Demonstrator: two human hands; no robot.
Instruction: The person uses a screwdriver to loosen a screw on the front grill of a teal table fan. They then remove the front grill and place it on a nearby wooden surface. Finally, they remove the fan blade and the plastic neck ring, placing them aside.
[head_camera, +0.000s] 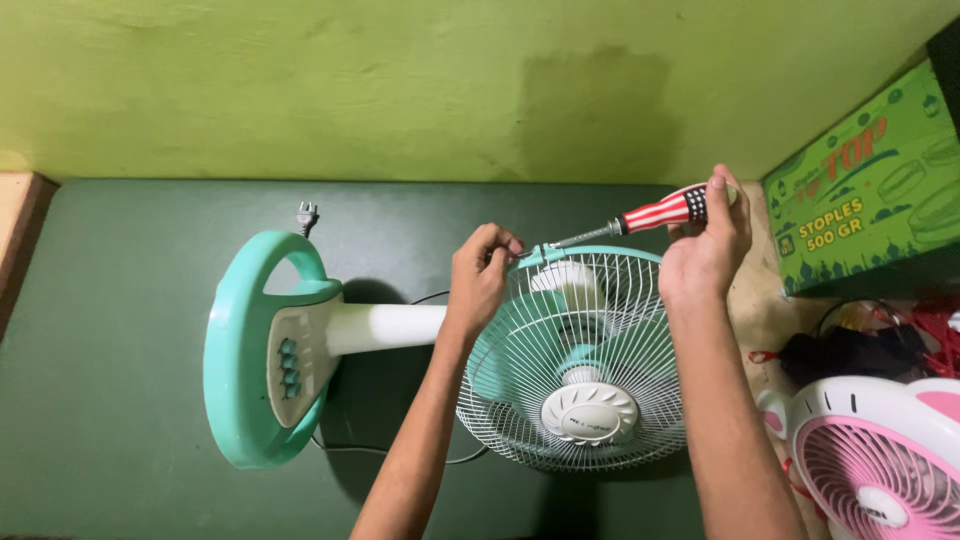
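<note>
Two hands work at the teal desk fan (400, 340), which lies on its side on my green mat (100, 300). My left hand (480, 275) pinches its white grille (590, 350) at twelve o'clock. My right hand (705, 245) grips a striped screwdriver (640, 218), tip meeting that rim. At four o'clock sits a pink fan (880, 450).

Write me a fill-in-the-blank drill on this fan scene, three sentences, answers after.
1. The right hand holds a ____ with a striped handle.
2. The left hand pinches the top rim of the fan's white wire ____.
3. The fan lies on a dark ____ mat.

Missing words: screwdriver; grille; green
</note>
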